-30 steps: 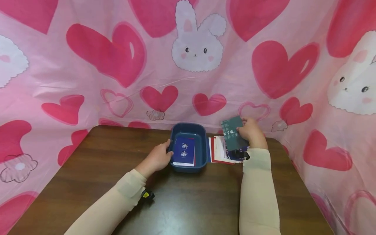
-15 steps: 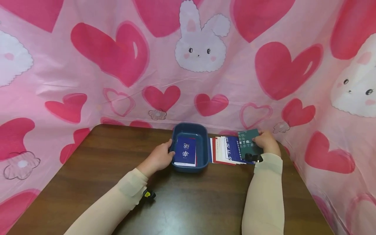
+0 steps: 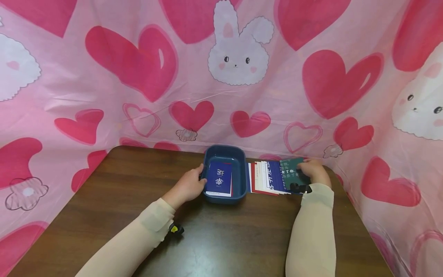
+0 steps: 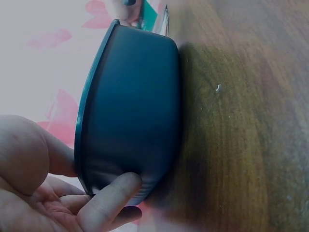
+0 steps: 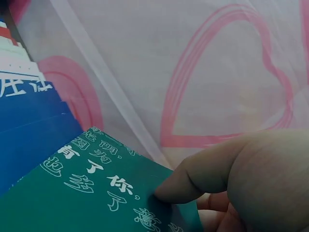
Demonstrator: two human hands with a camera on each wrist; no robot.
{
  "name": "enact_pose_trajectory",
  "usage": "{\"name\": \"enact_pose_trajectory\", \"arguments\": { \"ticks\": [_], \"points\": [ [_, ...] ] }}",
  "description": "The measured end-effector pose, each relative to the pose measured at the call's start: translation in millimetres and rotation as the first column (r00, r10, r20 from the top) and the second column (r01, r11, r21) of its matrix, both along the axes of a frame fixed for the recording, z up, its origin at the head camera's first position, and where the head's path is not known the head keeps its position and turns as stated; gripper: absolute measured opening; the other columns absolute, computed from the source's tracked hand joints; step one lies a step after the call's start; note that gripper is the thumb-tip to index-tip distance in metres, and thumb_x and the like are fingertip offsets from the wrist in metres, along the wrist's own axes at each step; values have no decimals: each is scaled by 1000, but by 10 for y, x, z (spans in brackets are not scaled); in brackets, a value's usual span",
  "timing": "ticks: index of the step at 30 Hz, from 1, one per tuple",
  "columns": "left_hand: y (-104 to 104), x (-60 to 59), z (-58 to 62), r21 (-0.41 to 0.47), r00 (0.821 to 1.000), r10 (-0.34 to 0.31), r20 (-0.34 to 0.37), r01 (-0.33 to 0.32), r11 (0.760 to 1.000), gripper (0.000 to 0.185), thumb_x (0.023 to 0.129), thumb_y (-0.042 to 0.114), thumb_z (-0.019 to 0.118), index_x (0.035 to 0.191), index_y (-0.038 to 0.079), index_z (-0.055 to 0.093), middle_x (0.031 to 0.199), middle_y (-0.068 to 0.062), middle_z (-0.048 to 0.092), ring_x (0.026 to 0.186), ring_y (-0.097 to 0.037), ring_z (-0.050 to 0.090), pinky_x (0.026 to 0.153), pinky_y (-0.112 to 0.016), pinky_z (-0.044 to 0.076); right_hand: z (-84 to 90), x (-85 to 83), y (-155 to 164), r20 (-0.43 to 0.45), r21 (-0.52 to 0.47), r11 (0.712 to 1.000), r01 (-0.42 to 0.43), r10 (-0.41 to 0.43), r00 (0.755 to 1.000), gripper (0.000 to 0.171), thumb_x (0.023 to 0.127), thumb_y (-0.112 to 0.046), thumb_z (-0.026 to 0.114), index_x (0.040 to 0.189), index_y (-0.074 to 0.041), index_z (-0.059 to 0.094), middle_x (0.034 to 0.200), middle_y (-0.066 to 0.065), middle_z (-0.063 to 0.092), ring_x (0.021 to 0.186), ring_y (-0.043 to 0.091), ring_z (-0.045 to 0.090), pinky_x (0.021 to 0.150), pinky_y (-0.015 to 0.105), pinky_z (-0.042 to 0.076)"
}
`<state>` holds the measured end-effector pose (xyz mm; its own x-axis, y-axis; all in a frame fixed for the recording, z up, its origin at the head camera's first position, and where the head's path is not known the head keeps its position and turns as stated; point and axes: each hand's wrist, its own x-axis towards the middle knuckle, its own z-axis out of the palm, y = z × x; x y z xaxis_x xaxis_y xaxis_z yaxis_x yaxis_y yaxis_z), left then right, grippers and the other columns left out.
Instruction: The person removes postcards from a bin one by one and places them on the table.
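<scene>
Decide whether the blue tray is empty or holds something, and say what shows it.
Not empty. The blue tray holds a dark blue card with white characters, lying flat on its floor. The left hand holds the tray's left rim.

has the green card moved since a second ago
Yes. The green card, pinched by the right hand, has come down and rightward, from above the spread cards beside the blue tray to lying on their right end.
</scene>
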<state>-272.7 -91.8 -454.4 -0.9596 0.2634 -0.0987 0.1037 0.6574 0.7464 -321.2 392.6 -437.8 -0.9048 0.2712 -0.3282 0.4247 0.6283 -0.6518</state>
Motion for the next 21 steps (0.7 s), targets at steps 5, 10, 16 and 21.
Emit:
{"name": "enact_pose_trajectory", "arguments": {
  "ticks": [5,10,16,21],
  "points": [
    [-3,4,5,5,1000,1,7,-1,1000,72,117,20,62,178,0,30,183,-23,37,170,-45,39,135,-65,36,-57,-16,-13,25,-27,999,-25,25,999,74,109,-23,60,170,10,36,168,40,41,138,55,49,126,74,46],
    [2,11,15,7,1000,1,8,-1,1000,72,117,20,62,178,0,30,184,-22,37,170,-45,39,135,-64,36,-80,13,-44,12,60,996,-66,66,998,62,107,-23,63,156,14,54,156,40,55,128,51,58,119,71,52],
    [3,12,8,4,1000,1,8,-1,1000,71,117,20,61,178,0,30,183,-23,37,169,-46,39,134,-65,37,-94,11,-106,21,117,992,-51,49,999,56,105,-20,70,144,18,59,142,40,64,120,52,65,118,73,55],
    [2,2,2,5,1000,0,8,0,1000,72,117,20,62,178,0,30,184,-22,37,170,-45,39,135,-65,36,-83,37,-167,19,135,991,-19,16,1000,56,102,-21,75,141,17,63,136,38,67,115,51,66,117,73,56]
  ]
}}
